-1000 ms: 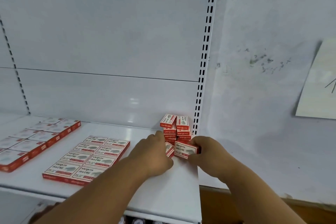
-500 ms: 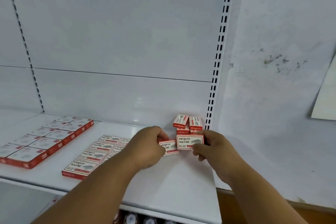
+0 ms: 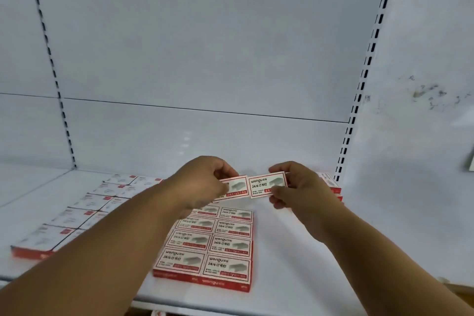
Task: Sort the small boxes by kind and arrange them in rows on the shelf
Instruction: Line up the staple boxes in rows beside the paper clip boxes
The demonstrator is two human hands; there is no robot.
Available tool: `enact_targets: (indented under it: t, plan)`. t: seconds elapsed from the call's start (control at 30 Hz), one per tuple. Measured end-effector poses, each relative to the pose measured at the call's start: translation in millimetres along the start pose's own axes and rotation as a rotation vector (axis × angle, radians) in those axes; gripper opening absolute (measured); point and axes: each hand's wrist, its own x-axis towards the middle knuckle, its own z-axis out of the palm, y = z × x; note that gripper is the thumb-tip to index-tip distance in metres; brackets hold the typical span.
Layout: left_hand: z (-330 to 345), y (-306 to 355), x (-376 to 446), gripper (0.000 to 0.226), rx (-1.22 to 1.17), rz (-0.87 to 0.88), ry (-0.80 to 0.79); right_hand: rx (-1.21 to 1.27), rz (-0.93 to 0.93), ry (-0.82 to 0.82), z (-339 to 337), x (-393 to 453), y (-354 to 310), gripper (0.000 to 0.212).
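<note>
Two small boxes are held up side by side above the white shelf, one in each hand, and their short ends touch each other in the middle. The left hand pinches the left box with its fingers curled over the top edge and the thumb below, so part of this box is covered. The right hand grips the right box at its right end, fingers curled at the top and thumb at the lower edge; the white face of this box with red border and the print "24/6" can be read. Under the hands, on the shelf, lies a block of boxes of the same kind, flat and arranged in two columns that touch each other, with red sides toward the front edge. Further to the left lies a second group of boxes, also in two columns, but it is blurred and its print cannot be read. Behind the right hand, in the back right corner of the shelf, a small pile of boxes is only partly visible. A slotted upright stands above this corner, and beside it is a white wall with some dark marks.
</note>
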Motion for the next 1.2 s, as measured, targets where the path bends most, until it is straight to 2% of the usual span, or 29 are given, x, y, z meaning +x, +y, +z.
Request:
enact_targets:
  t: [0.13, 0.27, 0.43, 0.63, 0.8, 0.97, 1.13, 1.2]
  plan:
    - [-22, -18, 17, 0.023, 0.101, 0.066, -0.054, -0.029, 0.038, 0.013, 27, 11, -5, 0.022]
    - [-34, -35, 38, 0.023, 0.244, 0.054, -0.129, -0.124, 0.12, 0.078, 48, 22, -5, 0.015]
    - [-25, -51, 59, 0.03, 0.464, 0.128, -0.182, -0.33, 0.183, 0.124, 67, 32, 6, 0.019]
    - [-18, -61, 68, 0.028, 0.569, 0.143, -0.25, -0.662, 0.192, 0.047, 76, 33, 10, 0.024]
    - [-15, -70, 68, 0.036, 0.605, 0.186, -0.206, -0.753, 0.164, 0.006, 79, 30, 4, 0.03]
    - [-12, -75, 67, 0.024, 0.587, 0.245, -0.143, -0.767, 0.143, -0.007, 82, 31, 2, 0.032]
    - [-18, -67, 65, 0.023, 0.637, 0.25, -0.189, -0.828, 0.131, -0.031, 82, 32, 0, 0.033]
    - [-18, -62, 61, 0.024, 0.72, 0.275, -0.161, -0.878, 0.083, 0.009, 82, 30, -1, 0.033]
